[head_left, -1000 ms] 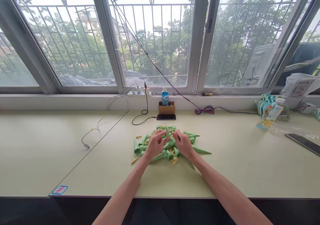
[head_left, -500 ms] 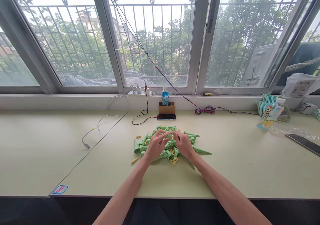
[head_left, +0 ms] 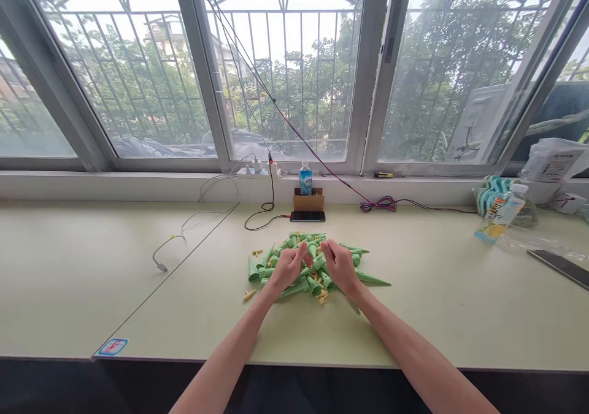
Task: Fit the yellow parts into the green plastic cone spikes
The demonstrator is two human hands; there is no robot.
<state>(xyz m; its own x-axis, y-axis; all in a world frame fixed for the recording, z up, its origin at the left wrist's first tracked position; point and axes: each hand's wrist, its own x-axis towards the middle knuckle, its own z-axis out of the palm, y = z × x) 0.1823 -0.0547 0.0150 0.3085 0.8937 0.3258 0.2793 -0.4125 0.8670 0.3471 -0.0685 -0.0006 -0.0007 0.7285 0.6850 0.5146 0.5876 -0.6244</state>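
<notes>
more space now separates left hand [head_left: 288, 268] from right hand [head_left: 341, 268], baring a green cone [head_left: 313, 250] between; fingers curl, whether gripping anything i can't tell.

Green plastic spikes [head_left: 314, 286] — tapered, open at the wide end — lie jumbled on the desk [head_left: 423, 248], small yellow pieces [head_left: 249, 295] scattered among them.

Over the worktop [head_left: 437, 303], both forearms [head_left: 242, 340] are extended; left hand [head_left: 288, 267] and right hand [head_left: 339, 267] are held curled, close but apart.
</notes>
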